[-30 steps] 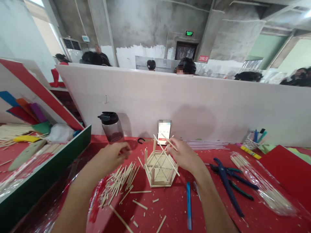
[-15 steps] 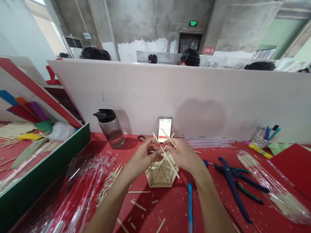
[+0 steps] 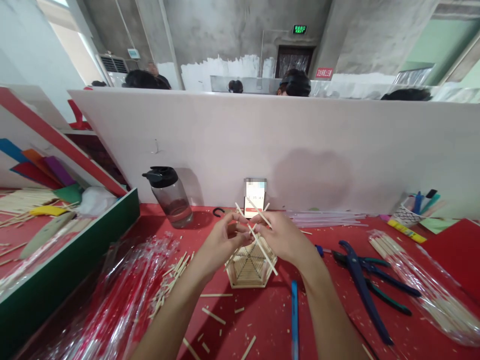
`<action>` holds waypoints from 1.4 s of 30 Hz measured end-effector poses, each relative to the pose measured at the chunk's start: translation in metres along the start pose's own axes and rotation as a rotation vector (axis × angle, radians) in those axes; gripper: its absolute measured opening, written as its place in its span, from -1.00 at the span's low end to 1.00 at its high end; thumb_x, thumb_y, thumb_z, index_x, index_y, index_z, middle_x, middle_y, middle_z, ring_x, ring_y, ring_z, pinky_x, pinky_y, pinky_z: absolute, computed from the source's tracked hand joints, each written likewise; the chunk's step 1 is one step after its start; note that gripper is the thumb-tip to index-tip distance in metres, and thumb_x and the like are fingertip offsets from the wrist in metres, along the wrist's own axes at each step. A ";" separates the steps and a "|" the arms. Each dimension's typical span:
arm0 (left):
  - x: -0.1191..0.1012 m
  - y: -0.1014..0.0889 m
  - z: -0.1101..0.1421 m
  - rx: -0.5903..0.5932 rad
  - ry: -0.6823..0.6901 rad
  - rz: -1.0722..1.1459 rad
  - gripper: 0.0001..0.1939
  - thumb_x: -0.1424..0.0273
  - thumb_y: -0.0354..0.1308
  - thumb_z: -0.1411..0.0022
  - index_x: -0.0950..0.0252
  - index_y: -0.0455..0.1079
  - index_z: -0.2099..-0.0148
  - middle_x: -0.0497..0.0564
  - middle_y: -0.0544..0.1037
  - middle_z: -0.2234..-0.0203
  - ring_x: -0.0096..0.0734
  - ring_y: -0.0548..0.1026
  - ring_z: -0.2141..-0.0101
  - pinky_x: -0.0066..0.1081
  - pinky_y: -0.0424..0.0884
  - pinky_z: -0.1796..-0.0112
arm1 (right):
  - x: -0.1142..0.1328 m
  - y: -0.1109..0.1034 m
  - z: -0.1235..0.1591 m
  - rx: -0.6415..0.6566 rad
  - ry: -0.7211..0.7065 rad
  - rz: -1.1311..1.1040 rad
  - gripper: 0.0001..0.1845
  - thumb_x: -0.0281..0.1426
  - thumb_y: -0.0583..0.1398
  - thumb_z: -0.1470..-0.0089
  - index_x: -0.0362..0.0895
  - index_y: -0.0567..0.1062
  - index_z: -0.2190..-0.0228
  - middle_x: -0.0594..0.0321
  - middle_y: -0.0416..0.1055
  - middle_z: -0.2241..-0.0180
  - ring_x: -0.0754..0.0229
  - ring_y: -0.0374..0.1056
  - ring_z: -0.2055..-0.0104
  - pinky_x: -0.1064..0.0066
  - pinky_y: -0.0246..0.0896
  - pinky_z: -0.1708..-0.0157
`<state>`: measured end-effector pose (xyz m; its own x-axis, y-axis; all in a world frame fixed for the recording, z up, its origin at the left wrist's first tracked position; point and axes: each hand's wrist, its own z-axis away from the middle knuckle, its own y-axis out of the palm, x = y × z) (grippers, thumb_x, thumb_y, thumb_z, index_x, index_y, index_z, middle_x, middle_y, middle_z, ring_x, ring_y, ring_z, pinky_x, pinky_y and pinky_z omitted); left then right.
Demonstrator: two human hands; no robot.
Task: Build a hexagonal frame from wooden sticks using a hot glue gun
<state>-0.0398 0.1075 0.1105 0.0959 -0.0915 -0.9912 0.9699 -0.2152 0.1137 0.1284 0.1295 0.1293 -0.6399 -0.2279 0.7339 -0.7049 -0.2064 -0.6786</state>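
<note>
Both hands meet over a six-sided basket-like frame of wooden sticks (image 3: 249,286) on the red table. My left hand (image 3: 229,235) pinches thin wooden sticks that cross in front of me. From the other side, my right hand (image 3: 275,230) grips the same crossed sticks near their joint. One long wooden stick (image 3: 267,256) slants down to the right over the stick frame. Another stick (image 3: 258,211) points up to the left past my right fingers. The fingertips partly hide where the sticks meet.
A water bottle (image 3: 171,197) and a lit phone (image 3: 255,197) stand by the white partition (image 3: 225,135). Cut stick pieces (image 3: 213,316) lie in front. To the right are a blue pen-like tool (image 3: 294,320), pliers (image 3: 365,290) and bagged sticks (image 3: 423,290). Plastic wrap (image 3: 123,285) lies left.
My hands and the crossed sticks stay almost in place. The view has shifted slightly, and the phone's timer has advanced.
</note>
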 end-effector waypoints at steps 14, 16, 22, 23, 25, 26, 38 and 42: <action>-0.008 -0.009 0.004 -0.022 0.018 -0.290 -0.69 0.24 0.12 -0.24 0.22 0.20 0.03 -0.04 0.54 0.43 -0.37 0.52 0.48 -0.37 0.40 0.41 | 0.006 -0.001 0.004 0.026 0.013 0.025 -0.76 -0.41 0.11 -0.19 -0.08 0.53 0.16 0.12 0.55 0.18 0.05 0.43 0.13 0.36 0.20 0.21; -0.011 -0.009 0.005 -0.068 0.073 -0.438 -0.70 0.24 0.13 -0.24 0.20 0.25 0.02 0.00 0.57 0.34 -0.33 0.55 0.41 -0.36 0.41 0.39 | 0.006 -0.001 0.004 0.025 0.005 0.019 -0.77 -0.43 0.10 -0.19 -0.08 0.53 0.19 0.12 0.55 0.18 0.05 0.43 0.13 0.35 0.20 0.19; -0.029 -0.022 0.012 -0.265 0.253 -0.729 -0.82 0.24 0.21 -0.15 0.20 0.45 0.23 -0.02 0.61 0.35 -0.27 0.56 0.31 -0.34 0.44 0.27 | 0.006 -0.002 0.005 0.049 -0.042 -0.031 -0.73 -0.49 0.06 -0.18 -0.11 0.51 0.16 0.13 0.56 0.19 0.09 0.44 0.14 0.35 0.22 0.13; -0.032 -0.028 0.014 -0.285 0.273 -0.746 -0.83 0.23 0.20 -0.16 0.20 0.47 0.25 -0.03 0.62 0.34 -0.28 0.57 0.30 -0.34 0.45 0.25 | 0.005 -0.003 0.006 0.052 -0.045 -0.035 -0.71 -0.49 0.06 -0.18 -0.11 0.49 0.12 0.12 0.56 0.17 0.08 0.45 0.13 0.34 0.22 0.11; -0.039 -0.042 0.017 -0.342 0.291 -0.768 -0.82 0.23 0.19 -0.16 0.18 0.52 0.26 -0.04 0.64 0.34 -0.28 0.58 0.31 -0.35 0.46 0.23 | 0.004 -0.005 0.009 0.042 -0.038 -0.040 -0.65 -0.48 0.08 -0.17 -0.10 0.45 0.02 0.08 0.54 0.10 0.04 0.44 0.07 0.30 0.22 0.07; -0.043 -0.050 0.019 -0.378 0.291 -0.775 -0.81 0.23 0.19 -0.15 0.18 0.53 0.26 -0.04 0.65 0.35 -0.28 0.58 0.31 -0.36 0.46 0.24 | 0.004 -0.006 0.011 0.032 -0.035 -0.044 -0.60 -0.47 0.08 -0.17 -0.08 0.42 -0.04 0.07 0.52 0.06 0.03 0.43 0.04 0.28 0.23 0.06; -0.047 -0.118 0.024 -0.599 0.192 -0.724 -0.68 0.16 0.22 -0.05 0.29 0.54 0.24 0.03 0.66 0.36 -0.21 0.59 0.29 -0.37 0.47 0.22 | 0.005 -0.029 0.020 -0.131 -0.050 -0.007 -0.69 -0.39 0.04 -0.18 -0.07 0.49 0.09 0.18 0.51 0.23 0.11 0.40 0.17 0.30 0.22 0.16; -0.041 -0.128 0.022 -0.403 0.065 -0.781 -0.68 0.13 0.24 0.00 0.29 0.54 0.35 0.00 0.64 0.46 -0.22 0.57 0.36 -0.39 0.42 0.32 | 0.004 -0.035 0.024 -0.132 -0.065 -0.013 -0.70 -0.39 0.06 -0.16 -0.07 0.52 0.14 0.21 0.50 0.27 0.13 0.38 0.21 0.32 0.21 0.20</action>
<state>-0.1726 0.1179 0.1385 -0.6273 -0.0037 -0.7788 0.7675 0.1669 -0.6189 0.1576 0.1128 0.1554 -0.6124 -0.2880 0.7362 -0.7498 -0.0836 -0.6564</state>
